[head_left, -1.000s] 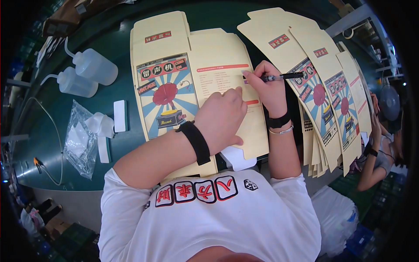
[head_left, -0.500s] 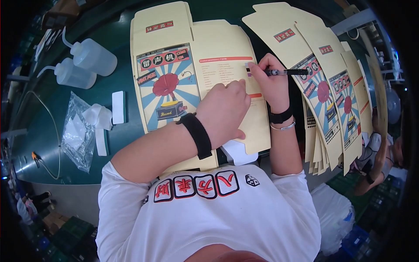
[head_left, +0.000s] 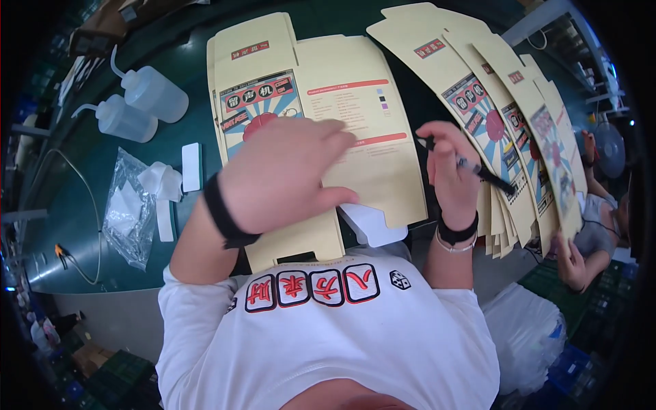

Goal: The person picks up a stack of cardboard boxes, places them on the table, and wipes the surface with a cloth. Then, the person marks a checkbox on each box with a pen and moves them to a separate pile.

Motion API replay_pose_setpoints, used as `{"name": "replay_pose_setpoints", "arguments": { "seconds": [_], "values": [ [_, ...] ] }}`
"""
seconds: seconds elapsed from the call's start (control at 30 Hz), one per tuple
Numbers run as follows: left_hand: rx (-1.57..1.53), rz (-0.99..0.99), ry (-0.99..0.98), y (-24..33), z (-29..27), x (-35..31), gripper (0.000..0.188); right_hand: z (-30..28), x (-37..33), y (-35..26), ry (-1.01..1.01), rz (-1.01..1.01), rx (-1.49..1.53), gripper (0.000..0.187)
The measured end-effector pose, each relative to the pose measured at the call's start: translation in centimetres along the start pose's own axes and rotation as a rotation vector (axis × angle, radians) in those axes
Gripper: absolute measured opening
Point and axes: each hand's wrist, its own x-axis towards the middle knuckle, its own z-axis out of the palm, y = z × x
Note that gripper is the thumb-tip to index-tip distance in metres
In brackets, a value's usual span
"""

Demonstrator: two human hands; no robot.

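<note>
A flat, unfolded cream carton [head_left: 372, 61] lies in front of me, printed with a red gramophone picture and a text panel with small coloured squares. My left hand [head_left: 287, 171], slightly blurred, is over the carton's picture side with fingers spread, holding nothing. It covers most of the gramophone; whether it touches the card cannot be made out. Just off the carton's right edge, my right hand [head_left: 454, 167] grips a black pen [head_left: 488, 176], its dark end slanting down to the right. White folded paper [head_left: 376, 225] pokes out under the carton's near edge.
Overlapping flat cartons [head_left: 471, 68] fan out on the right. A co-worker's hand [head_left: 572, 265] holds the outermost one's lower edge. On the left stand two squeeze bottles [head_left: 156, 96], a clear plastic bag [head_left: 130, 212], white pads [head_left: 192, 167] and a cable [head_left: 96, 205].
My right hand has moved down and right, off the printed panel, with the pen tilting downward. My left hand has slid left and spread. A co-worker's hand now holds a carton at right.
</note>
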Motion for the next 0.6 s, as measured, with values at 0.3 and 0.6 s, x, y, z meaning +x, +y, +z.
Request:
{"name": "replay_pose_setpoints", "arguments": {
  "seconds": [0.3, 0.6],
  "values": [
    [0.063, -0.197, 0.266, -2.3, -1.4, -6.8, 0.063, 0.0, -8.6, 2.0, 0.137, -0.145, -0.620, 0.043],
    [-0.071, -0.338, 0.060, -2.9, -0.6, -6.3, 0.065, 2.9, -10.5, -0.8, 0.023, 0.216, -0.575, 0.060]
  ]
}}
